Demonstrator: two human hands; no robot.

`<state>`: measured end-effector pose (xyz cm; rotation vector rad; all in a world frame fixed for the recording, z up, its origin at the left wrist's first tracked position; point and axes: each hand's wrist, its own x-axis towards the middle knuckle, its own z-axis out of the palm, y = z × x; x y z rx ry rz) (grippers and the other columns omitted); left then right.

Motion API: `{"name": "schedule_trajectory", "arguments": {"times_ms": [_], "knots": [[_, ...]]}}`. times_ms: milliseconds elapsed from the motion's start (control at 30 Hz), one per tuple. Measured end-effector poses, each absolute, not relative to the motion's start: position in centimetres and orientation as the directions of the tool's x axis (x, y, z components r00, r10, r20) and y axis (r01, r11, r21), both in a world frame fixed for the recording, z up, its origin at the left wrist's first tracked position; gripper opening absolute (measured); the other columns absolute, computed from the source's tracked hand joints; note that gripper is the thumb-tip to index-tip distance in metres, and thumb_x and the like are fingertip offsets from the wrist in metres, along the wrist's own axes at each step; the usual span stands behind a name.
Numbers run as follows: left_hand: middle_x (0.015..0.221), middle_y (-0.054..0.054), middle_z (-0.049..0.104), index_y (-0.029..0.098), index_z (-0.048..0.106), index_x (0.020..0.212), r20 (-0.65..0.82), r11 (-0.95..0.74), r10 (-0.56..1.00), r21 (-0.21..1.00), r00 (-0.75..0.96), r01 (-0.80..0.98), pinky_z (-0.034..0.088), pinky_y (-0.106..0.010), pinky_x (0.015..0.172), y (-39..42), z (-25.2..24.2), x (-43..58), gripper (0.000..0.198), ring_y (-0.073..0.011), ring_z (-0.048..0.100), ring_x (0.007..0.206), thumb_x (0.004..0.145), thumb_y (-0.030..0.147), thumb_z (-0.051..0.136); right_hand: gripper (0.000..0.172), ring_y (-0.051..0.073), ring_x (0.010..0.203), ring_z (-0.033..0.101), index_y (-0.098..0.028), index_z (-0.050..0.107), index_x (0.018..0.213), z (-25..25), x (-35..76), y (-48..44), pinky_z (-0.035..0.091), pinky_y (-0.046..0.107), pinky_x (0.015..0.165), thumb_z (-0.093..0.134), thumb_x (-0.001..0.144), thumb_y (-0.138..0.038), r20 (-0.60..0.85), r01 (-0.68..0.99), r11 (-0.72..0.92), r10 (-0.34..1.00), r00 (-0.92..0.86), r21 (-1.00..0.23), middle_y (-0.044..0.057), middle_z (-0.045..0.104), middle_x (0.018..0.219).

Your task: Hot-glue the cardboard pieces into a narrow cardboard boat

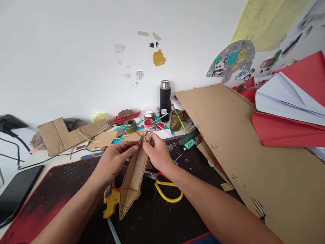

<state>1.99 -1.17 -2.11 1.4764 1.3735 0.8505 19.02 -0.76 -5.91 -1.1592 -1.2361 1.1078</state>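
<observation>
A long folded strip of corrugated cardboard [133, 176] stands on edge over the black and red desk mat [58, 189], pointing towards me. My left hand [114, 162] pinches its far end from the left, fingers closed on the flap. My right hand [158, 153] grips the same far end from the right, fingers pressed together at the tip. Under the strip lies a yellow glue gun [111, 200], partly hidden by my left forearm. Yellow-handled scissors [166, 189] lie on the mat just below my right wrist.
A large cardboard sheet [243, 152] leans at the right, with red and white folded paper [291, 105] above it. Paint jars [149, 122], a black flask [165, 98] and cardboard scraps [63, 135] crowd the back. A dark tablet [16, 193] lies at the left.
</observation>
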Motion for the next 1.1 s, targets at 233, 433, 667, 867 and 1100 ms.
{"name": "schedule_trajectory", "arguments": {"times_ms": [233, 433, 667, 867, 1100], "knots": [[0.120, -0.009, 0.084, 0.024, 0.085, 0.117, -0.096, 0.042, 0.984, 0.944, 0.152, 0.326, 0.055, -0.046, 0.106, -1.11, -2.26, 1.85, 0.058, -0.0396, 0.071, 0.124, 0.076, 0.065, 0.084, 0.014, 0.016, 0.065, 0.043, -0.025, 0.043, 0.078, -5.65, 19.03, -0.86, 0.034, 0.030, 0.061, 0.056, 0.078, -0.031, 0.085, 0.003, 0.085, 0.996, 0.032, -0.996, -0.007, 0.045, 0.068], [0.120, -0.010, 0.085, 0.024, 0.085, 0.117, -0.104, 0.054, 0.983, 0.951, 0.150, 0.305, 0.054, -0.048, 0.107, -1.05, -2.20, 1.98, 0.060, -0.0404, 0.071, 0.123, 0.074, 0.066, 0.085, 0.014, 0.015, 0.065, 0.043, -0.025, 0.044, 0.078, -5.42, 19.09, -0.93, 0.033, 0.030, 0.061, 0.056, 0.079, -0.031, 0.076, 0.004, 0.076, 0.997, 0.035, -0.997, -0.007, 0.044, 0.068], [0.122, -0.010, 0.084, 0.024, 0.085, 0.117, -0.105, 0.053, 0.982, 0.950, 0.155, 0.307, 0.053, -0.049, 0.109, -1.17, -2.10, 1.98, 0.059, -0.0405, 0.071, 0.125, 0.075, 0.066, 0.085, 0.014, 0.015, 0.065, 0.042, -0.025, 0.043, 0.076, -5.46, 19.16, -0.96, 0.032, 0.030, 0.060, 0.056, 0.079, -0.031, 0.086, 0.011, 0.086, 0.995, 0.044, -0.996, -0.007, 0.043, 0.067], [0.120, -0.010, 0.085, 0.024, 0.085, 0.116, -0.108, 0.058, 0.982, 0.953, 0.153, 0.297, 0.054, -0.049, 0.108, -1.03, -2.35, 2.00, 0.059, -0.0404, 0.071, 0.123, 0.074, 0.066, 0.085, 0.014, 0.015, 0.065, 0.042, -0.025, 0.043, 0.077, -5.51, 19.13, -0.92, 0.033, 0.030, 0.061, 0.056, 0.079, -0.031, 0.084, 0.006, 0.084, 0.996, 0.039, -0.996, -0.007, 0.043, 0.068], [0.119, -0.009, 0.085, 0.025, 0.086, 0.114, -0.101, 0.060, 0.985, 0.959, 0.137, 0.276, 0.054, -0.049, 0.108, -1.31, -2.07, 2.29, 0.058, -0.0407, 0.071, 0.124, 0.072, 0.066, 0.086, 0.013, 0.015, 0.065, 0.043, -0.025, 0.043, 0.077, -5.32, 19.11, -0.97, 0.033, 0.030, 0.061, 0.056, 0.078, -0.030, 0.081, -0.004, 0.081, 0.996, 0.036, -0.997, -0.007, 0.044, 0.068]]}}
